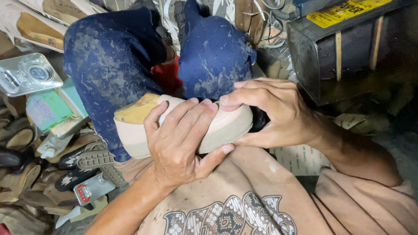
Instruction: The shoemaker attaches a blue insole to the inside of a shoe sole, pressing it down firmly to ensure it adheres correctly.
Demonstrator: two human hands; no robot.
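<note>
A cream shoe (pixel 230 125) with a thick pale sole lies sideways against my knees, a yellowish wooden last (pixel 138 109) showing at its open end on the left. My left hand (pixel 180 141) wraps over the middle of the shoe, fingers across the upper and thumb under the sole. Around the toe end on the right curls my right hand (pixel 275 110), fingertips pressed on the upper's edge. My knees in dusty dark blue trousers (pixel 110 65) frame the shoe from behind.
A heap of shoe soles and lasts (pixel 12 169) fills the floor at left, with a flat metal tin (pixel 23 74) and a green box (pixel 47 109). A dark metal box (pixel 362 44) with a yellow label stands at right. More soles lean at the back.
</note>
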